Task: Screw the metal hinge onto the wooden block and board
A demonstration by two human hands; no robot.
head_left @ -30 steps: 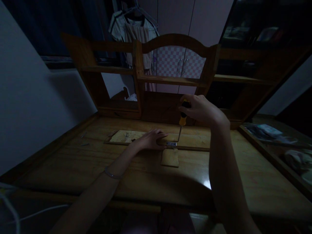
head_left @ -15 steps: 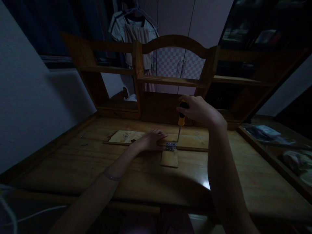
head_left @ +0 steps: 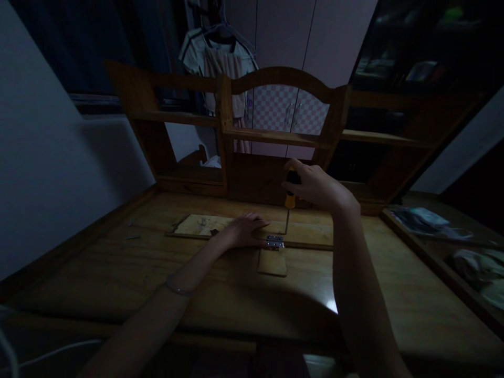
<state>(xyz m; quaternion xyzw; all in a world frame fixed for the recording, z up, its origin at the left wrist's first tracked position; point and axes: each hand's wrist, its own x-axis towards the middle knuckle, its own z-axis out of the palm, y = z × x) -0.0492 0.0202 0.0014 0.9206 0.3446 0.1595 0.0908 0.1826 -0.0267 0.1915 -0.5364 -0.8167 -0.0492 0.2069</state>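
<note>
My right hand [head_left: 311, 182] is closed around the yellow-and-black handle of a screwdriver [head_left: 290, 201], held almost upright. Its thin shaft points down to the long wooden board [head_left: 311, 232], and the tip ends just beyond the hinge's upper right corner; whether it touches the wood I cannot tell. My left hand [head_left: 246, 231] lies on that board with fingers stretched out, its thumb reaching the left side of the small metal hinge [head_left: 275, 241]. The hinge sits at the joint between the long board and a small wooden piece [head_left: 272, 263] on the near side.
The boards lie on a wooden desk [head_left: 220, 294]. Small thin metal pieces, perhaps screws [head_left: 133, 237], lie at the left. A shelf unit [head_left: 275, 137] stands along the back. Plastic-wrapped items [head_left: 429, 216] and cloth [head_left: 478, 270] fill a compartment at the right.
The view has shifted slightly. The screwdriver and my right hand have moved a little to the left and down in the picture. My left hand stays beside the hinge.
</note>
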